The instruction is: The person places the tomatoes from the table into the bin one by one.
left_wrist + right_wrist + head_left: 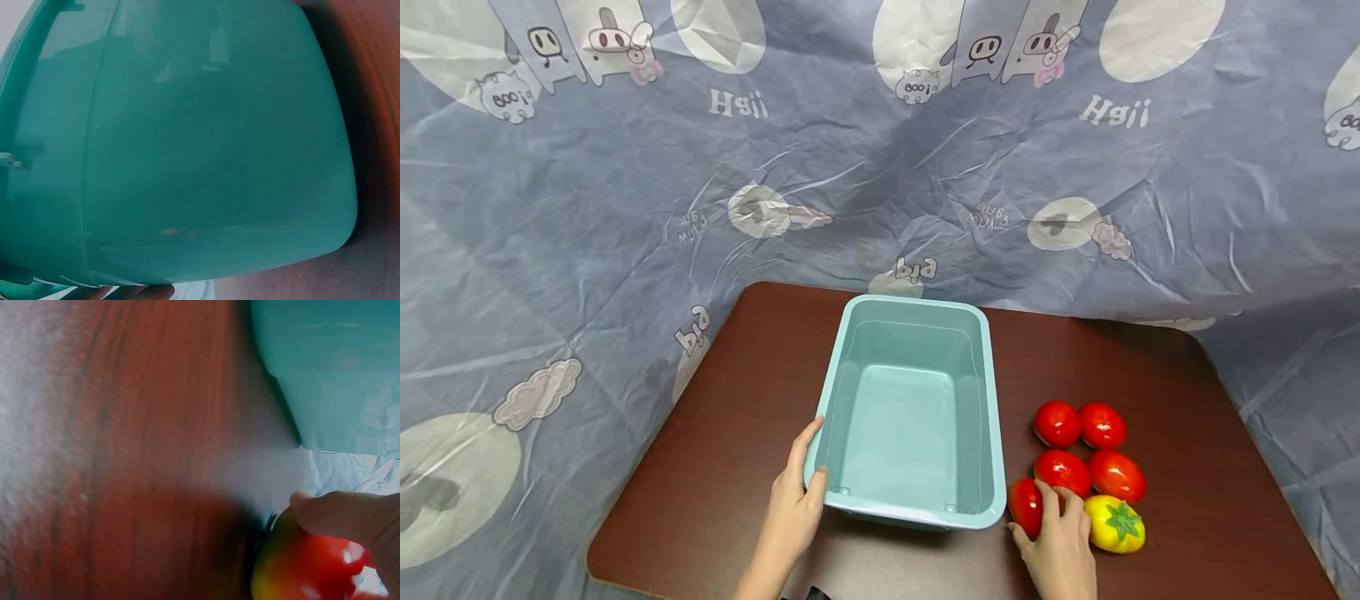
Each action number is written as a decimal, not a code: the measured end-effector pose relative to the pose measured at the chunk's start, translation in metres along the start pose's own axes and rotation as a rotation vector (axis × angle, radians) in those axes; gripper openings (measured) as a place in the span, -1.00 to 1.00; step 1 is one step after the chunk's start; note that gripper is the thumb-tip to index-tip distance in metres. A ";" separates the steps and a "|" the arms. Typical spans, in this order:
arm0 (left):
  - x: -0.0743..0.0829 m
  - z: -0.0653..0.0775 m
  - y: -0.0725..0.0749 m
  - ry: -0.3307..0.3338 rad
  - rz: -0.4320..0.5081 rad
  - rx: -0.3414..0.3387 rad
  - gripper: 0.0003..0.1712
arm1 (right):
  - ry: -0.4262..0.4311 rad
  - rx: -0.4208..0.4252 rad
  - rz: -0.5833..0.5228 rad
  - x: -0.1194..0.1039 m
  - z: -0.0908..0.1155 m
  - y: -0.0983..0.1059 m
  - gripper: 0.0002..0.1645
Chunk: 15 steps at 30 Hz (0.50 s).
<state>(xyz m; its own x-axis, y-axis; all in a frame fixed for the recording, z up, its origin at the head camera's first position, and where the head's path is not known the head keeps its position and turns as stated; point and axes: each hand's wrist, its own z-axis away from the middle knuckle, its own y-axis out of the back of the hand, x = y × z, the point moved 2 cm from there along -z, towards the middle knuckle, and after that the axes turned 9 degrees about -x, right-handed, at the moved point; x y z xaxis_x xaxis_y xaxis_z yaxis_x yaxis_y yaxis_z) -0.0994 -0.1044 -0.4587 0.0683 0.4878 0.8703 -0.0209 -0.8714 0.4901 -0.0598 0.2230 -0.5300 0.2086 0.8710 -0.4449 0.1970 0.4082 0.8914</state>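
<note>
A light teal plastic basin [898, 433] stands on the table. My left hand [793, 504] holds its near left rim, thumb over the edge; fingertips [156, 292] show at the bottom of the left wrist view beside the basin's wall [219, 156]. To the right of the basin, my right hand [1058, 542] grips a red fruit [1025, 507] by its sides. In the right wrist view, this fruit [312, 565] has a yellow-green part, with the thumb [331, 515] against it.
Several glossy red fruits [1062, 472] lie just beyond the right hand. A yellow fruit [1112, 525] with a green star-shaped leaf lies to its right. Everything stands on a dark brown table [722, 417], with a patterned blue-grey cloth [850, 167] hanging behind.
</note>
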 end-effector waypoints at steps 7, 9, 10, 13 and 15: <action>0.003 0.012 -0.003 -0.008 -0.036 0.015 -0.20 | 0.001 0.022 -0.016 0.000 0.000 -0.005 -0.09; 0.003 0.014 -0.003 -0.008 -0.040 0.017 -0.19 | 0.004 0.035 -0.022 -0.001 0.000 -0.005 -0.11; 0.003 0.015 -0.003 -0.011 -0.043 0.016 -0.19 | 0.006 0.043 -0.026 -0.001 0.000 -0.005 -0.11; 0.004 0.017 -0.003 -0.020 -0.048 0.014 -0.18 | 0.005 0.060 -0.046 -0.003 0.001 -0.005 -0.13; 0.003 0.017 -0.002 -0.027 -0.051 0.013 -0.17 | 0.001 0.069 -0.068 -0.004 0.001 -0.006 -0.14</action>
<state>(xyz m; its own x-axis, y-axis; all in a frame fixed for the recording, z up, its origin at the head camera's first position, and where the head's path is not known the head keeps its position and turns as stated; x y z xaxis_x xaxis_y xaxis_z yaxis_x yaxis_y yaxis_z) -0.0820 -0.1018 -0.4581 0.0957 0.5304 0.8423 -0.0038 -0.8460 0.5332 -0.0607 0.2172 -0.5333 0.1918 0.8422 -0.5039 0.2764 0.4463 0.8512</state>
